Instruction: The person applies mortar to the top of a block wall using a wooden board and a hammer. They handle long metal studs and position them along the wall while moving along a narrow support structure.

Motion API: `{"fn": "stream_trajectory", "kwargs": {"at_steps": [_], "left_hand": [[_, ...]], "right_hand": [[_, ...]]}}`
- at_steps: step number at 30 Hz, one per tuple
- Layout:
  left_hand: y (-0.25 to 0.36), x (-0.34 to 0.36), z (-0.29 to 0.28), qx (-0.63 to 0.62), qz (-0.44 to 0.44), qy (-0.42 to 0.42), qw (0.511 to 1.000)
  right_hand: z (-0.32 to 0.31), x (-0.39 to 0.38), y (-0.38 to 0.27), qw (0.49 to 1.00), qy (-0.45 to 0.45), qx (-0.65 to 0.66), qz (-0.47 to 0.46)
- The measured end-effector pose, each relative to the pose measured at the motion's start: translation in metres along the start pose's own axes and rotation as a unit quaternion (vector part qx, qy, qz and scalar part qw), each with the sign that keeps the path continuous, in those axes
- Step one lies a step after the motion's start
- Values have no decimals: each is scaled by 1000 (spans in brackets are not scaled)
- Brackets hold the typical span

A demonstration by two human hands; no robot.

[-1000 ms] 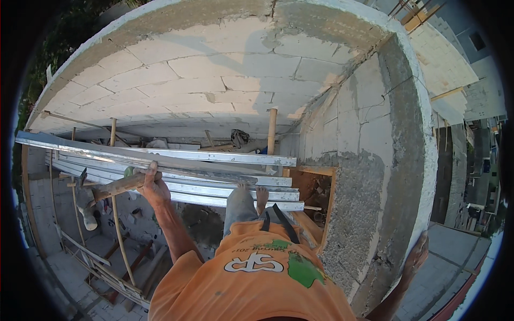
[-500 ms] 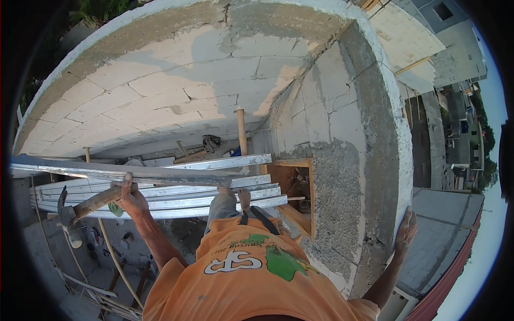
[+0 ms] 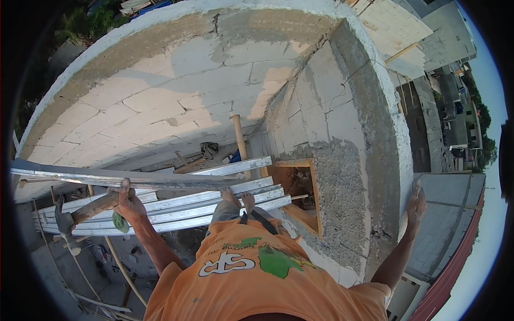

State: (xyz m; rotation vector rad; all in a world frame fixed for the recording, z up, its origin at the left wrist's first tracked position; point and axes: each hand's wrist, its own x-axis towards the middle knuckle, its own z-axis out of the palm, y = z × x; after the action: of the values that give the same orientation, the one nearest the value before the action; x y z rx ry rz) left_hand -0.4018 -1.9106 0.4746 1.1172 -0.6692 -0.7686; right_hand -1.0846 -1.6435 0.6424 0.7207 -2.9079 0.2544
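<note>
Wooden-handled grey metal claw hammer (image 3: 95, 208) pointed head-left, long axis slanting across view | left hand (image 3: 130, 207): fingers wrapped its handle | right hand (image 3: 416, 204): fingers lay extended on rough pale wall rim (image 3: 398, 147)

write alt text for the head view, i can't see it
A person in an orange shirt grips a hammer in the left hand and rests the right hand on the edge of a rough wall. Seen from above, they stand barefoot on silvery metal beams beside a wood-framed opening.

Left grip (image 3: 130, 208) curled, right grip (image 3: 415, 206) flattened, arms (image 3: 153, 237) spread
</note>
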Motion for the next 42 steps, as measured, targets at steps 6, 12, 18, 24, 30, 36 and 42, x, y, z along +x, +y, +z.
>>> {"fn": "stream_trajectory", "kwargs": {"at_steps": [6, 12, 18, 24, 30, 36, 42], "left_hand": [[11, 11, 6, -8, -6, 17, 1000], [24, 15, -6, -3, 20, 3, 1000], [27, 16, -29, -15, 25, -13, 999], [29, 20, -46, 15, 6, 14, 1000], [25, 18, -36, 31, -30, 23, 999], [20, 14, -24, 10, 4, 13, 1000], [16, 26, 3, 16, -53, -12, 998]], "right_hand": [[25, 35, -58, 995, 14, 35, -96], [39, 39, -72, 989, 63, 107, -81], [36, 40, -75, 995, 61, 59, -60], [36, 41, -75, 997, 51, 39, -49], [41, 44, -69, 991, 115, -2, -71], [41, 46, -66, 989, 103, -21, -105], [42, 45, -65, 993, 76, 48, -72]]}}
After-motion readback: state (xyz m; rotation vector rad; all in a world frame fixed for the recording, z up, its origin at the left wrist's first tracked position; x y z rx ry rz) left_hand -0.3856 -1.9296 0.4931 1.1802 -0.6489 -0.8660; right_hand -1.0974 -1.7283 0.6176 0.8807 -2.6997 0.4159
